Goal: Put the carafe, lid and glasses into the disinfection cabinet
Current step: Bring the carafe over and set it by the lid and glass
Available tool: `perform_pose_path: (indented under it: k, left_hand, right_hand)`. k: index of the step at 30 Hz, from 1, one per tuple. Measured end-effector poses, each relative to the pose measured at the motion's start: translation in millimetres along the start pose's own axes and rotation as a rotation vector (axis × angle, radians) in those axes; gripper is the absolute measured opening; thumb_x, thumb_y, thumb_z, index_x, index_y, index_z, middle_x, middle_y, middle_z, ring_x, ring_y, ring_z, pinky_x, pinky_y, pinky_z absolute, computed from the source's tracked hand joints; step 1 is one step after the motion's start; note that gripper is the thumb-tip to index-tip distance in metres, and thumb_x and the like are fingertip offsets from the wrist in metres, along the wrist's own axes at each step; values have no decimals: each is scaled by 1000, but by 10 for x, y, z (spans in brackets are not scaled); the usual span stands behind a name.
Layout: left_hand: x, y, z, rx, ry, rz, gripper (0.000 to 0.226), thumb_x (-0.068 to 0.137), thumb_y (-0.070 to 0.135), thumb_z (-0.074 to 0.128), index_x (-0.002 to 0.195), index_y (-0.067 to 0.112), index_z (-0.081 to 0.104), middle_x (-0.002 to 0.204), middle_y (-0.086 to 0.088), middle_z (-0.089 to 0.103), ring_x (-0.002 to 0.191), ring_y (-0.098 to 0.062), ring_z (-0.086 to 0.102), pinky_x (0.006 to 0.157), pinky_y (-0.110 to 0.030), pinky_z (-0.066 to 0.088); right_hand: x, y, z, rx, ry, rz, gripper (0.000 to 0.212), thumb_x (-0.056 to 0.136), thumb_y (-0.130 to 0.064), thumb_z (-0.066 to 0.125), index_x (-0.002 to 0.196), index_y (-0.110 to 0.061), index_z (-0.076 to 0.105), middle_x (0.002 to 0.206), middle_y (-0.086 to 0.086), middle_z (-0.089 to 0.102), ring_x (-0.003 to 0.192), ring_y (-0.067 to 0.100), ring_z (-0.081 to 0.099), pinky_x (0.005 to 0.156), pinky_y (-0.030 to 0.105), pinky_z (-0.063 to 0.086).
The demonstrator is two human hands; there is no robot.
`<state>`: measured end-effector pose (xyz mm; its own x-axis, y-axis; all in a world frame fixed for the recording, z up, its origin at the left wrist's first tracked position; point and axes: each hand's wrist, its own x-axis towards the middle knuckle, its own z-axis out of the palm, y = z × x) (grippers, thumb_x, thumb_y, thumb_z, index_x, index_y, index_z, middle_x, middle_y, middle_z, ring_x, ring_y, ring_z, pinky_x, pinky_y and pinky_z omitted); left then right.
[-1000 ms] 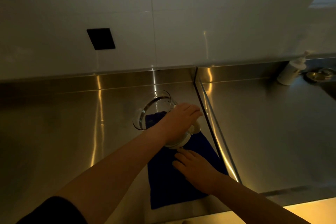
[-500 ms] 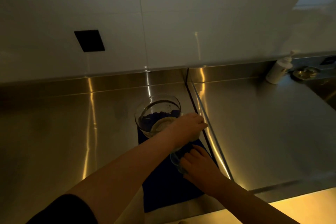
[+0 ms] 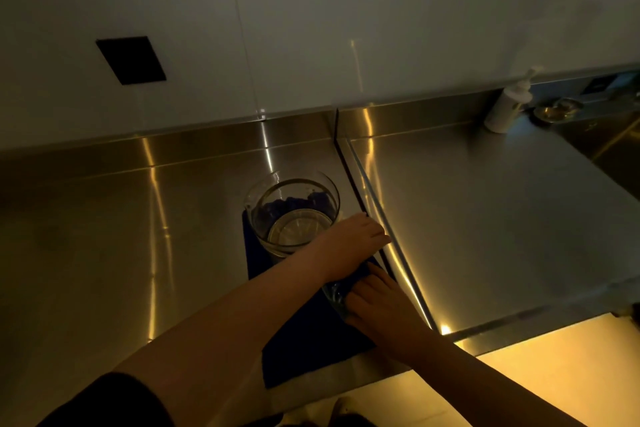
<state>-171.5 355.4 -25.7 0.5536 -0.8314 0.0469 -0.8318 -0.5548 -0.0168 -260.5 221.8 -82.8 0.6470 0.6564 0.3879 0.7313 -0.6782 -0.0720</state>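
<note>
The head view looks down on a dim stainless steel surface (image 3: 104,253) backed by a pale wall, and no brand, label or writing can be read anywhere in it. A clear glass carafe (image 3: 292,215) stands upright on a dark blue cloth (image 3: 304,340), just to the left of the left hand's fingers (image 3: 375,236). The left hand (image 3: 349,243) reaches across beside the carafe's right side, palm down, its fingers curled loosely; whether they hold anything cannot be told, as the hand hides what lies under it. Just nearer the person, the right hand (image 3: 377,305) rests on the cloth with its fingers (image 3: 356,291) bent around a small clear glass (image 3: 334,295), which shows at their left edge. Well beyond both sets of fingers, to the far right, a white pump bottle (image 3: 505,107) stands against the wall with a small metal dish (image 3: 557,111) beside it. A black square plate (image 3: 131,60) sits on the wall, far left of the fingers.
</note>
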Motion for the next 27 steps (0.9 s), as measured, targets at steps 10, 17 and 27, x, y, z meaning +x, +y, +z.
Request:
perform_pose_path:
  k: [10, 17, 27]
  left_hand:
    - [-37, 92, 12, 37, 3, -59, 47, 94, 7, 47, 140, 11, 39, 142, -7, 43, 131, -22, 34, 111, -30, 17]
    - [-262, 316, 16, 24, 75, -253, 47, 91, 9, 55, 137, 8, 45, 147, -11, 37, 139, -28, 27, 114, -42, 17]
    - [-461, 828, 160, -131, 117, -581, 54, 95, 29, 49, 145, 15, 33, 150, -5, 33, 138, -20, 28, 114, -37, 22]
  right_hand:
    - [-282, 190, 174, 44, 3, -68, 28, 74, -30, 73, 92, -19, 54, 85, -3, 62, 88, 16, 55, 109, 44, 30]
    - [-279, 406, 16, 136, -38, -237, 18, 69, -20, 77, 82, -14, 68, 81, 0, 66, 81, 17, 62, 97, 49, 44]
    - [-116, 957, -270, 400, 48, -179, 26, 89, -27, 53, 112, -14, 53, 113, 7, 57, 99, 16, 53, 86, 19, 40]
